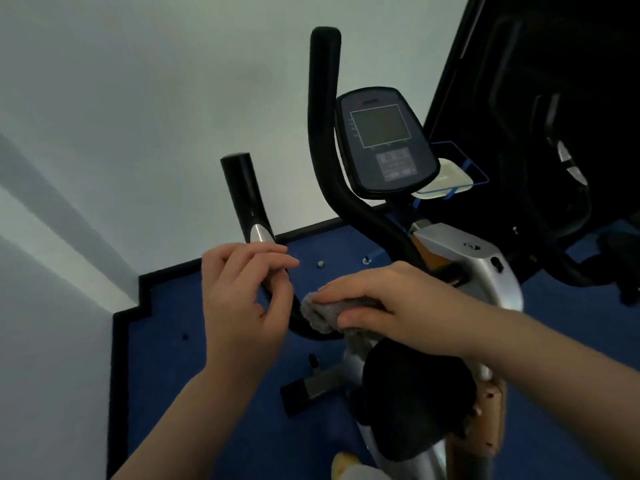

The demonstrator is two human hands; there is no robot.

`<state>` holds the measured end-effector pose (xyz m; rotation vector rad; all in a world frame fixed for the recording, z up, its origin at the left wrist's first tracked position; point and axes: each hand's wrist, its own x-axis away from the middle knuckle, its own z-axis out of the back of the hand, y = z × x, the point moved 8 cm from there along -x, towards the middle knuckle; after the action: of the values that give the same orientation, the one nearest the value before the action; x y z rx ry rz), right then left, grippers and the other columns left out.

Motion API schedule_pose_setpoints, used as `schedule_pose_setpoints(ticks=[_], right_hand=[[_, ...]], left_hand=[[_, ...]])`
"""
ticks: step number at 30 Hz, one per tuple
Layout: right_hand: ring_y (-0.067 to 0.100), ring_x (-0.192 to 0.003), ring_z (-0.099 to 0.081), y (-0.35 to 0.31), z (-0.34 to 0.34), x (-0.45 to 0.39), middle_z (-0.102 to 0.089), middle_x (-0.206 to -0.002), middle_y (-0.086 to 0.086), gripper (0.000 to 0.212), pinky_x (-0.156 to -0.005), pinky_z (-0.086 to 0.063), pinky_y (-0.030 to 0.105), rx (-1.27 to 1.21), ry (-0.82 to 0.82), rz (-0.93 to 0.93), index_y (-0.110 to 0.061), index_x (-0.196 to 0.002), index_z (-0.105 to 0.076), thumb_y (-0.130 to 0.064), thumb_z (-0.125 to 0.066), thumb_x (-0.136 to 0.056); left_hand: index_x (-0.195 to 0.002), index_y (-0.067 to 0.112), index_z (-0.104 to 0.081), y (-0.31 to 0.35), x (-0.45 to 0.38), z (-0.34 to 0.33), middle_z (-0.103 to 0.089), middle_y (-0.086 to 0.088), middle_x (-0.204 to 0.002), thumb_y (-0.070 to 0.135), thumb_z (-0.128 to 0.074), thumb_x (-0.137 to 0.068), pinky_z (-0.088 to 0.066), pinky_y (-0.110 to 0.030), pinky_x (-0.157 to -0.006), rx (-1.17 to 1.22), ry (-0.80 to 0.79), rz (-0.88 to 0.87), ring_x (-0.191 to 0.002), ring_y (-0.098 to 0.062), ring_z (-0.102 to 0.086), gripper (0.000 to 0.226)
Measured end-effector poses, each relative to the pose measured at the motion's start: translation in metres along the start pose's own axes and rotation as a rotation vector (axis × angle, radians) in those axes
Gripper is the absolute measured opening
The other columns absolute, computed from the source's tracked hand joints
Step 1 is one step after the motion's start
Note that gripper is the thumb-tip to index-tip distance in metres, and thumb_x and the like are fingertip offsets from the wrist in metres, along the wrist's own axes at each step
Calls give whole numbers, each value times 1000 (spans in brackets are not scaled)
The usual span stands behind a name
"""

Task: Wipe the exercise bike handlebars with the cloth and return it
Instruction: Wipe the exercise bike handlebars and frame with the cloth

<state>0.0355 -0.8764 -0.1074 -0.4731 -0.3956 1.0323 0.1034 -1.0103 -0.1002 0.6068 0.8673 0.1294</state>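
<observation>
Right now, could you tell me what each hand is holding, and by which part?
The right hand grips the grey cloth around its bunched middle, on the handlebar. The left hand holds nothing; its fingers are loosely curled beside the bar.

cloth [323, 315]: grey | handlebars [322, 109]: black | floor mat [194, 358]: blue

The console [386, 142] sits upper centre of the frame, between the two handlebar uprights — one [323, 116] just left of it, the other [246, 199] further left and lower. A tray [446, 178] lies right of the console. Below it, the cloth [329, 313] wraps the handlebar bend, the saddle [412, 396] lower still — the floor [207, 393] beneath.
</observation>
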Motion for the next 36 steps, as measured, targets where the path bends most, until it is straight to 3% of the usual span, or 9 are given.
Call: schedule_pose_setpoints(ticks=[6, 12, 14, 17, 22, 27, 31, 33, 36], right_hand=[[-11, -124, -42, 13, 17, 22, -46, -134, -33, 39, -104, -40, 25, 116, -102, -146, -43, -128, -52, -30, -57, -92], [5, -98, -61, -18, -10, 2, -67, -114, -18, 46, -75, -42, 18, 210, 211, -212, -44, -128, -51, -39, -63, -84], [3, -99, -59, -14, -4, 7, -65, -114, -20, 50, -78, -43, 17, 149, 254, -278, -44, -128, -49, -48, -65, -80], [1, -104, -58, -2, 7, 25, -64, -117, -21, 51, -86, -49, 30, 188, 206, -400, -45, -124, -53, -62, -59, -76], [8, -99, -63, -27, -14, 23, -69, -108, -15, 40, -82, -48, 32, 231, 382, -505, -38, -113, -62, -58, -58, -79], [7, -69, -53, -60, -27, 1, -62, -79, -10, 36, -50, -28, 19, 238, 657, -639, -31, -100, -59, -60, -44, -86], [5, -85, -61, -64, -30, 11, -67, -96, -15, 41, -68, -48, 22, 99, 761, -658, -39, -120, -54, -59, -37, -88], [2, -93, -63, -69, -41, 14, -66, -108, -19, 40, -74, -53, 21, 103, 763, -663, -36, -127, -54, -45, -54, -88], [8, -71, -70, -75, -43, 8, -73, -90, -9, 50, -54, -54, 22, 213, 835, -704, -18, -115, -67, -32, -81, -69]], left_hand=[[-86, 12, -71, -3, -13, 6, -64, 11, -92, 2, -59, -84, -32, -15, -85, 122, -100, -72, -92, -12, -48, 16], [-88, 13, -71, -9, -17, 6, -64, 10, -94, 2, -60, -84, -35, -13, -87, 179, -164, -98, -95, -10, -50, 16], [-89, 13, -71, -12, -20, 6, -63, 12, -94, 3, -59, -84, -39, -19, -86, 214, -183, -130, -96, -6, -50, 17], [-91, 15, -69, -19, -28, 12, -64, 11, -94, 5, -57, -85, -42, -26, -86, 242, -188, -177, -98, -1, -50, 17], [-96, 16, -68, -32, -49, 21, -63, 8, -100, 5, -56, -84, -33, -9, -89, 254, -151, -152, -104, 5, -45, 20], [-101, 15, -67, -36, -66, 28, -57, 7, -110, 7, -55, -84, -32, -11, -93, 278, -101, -172, -110, 0, -44, 22], [-109, 13, -65, -39, -79, 26, -54, -1, -126, 7, -57, -84, -30, -15, -101, 283, -140, -201, -120, -3, -39, 27], [-120, 14, -60, -43, -86, 23, -49, 2, -135, 10, -56, -86, -28, -16, -106, 280, -198, -201, -127, -2, -36, 34], [-134, 19, -51, -51, -91, 16, -45, 7, -142, 16, -46, -93, -26, -15, -110, 322, -309, -177, -134, -2, -35, 41]])
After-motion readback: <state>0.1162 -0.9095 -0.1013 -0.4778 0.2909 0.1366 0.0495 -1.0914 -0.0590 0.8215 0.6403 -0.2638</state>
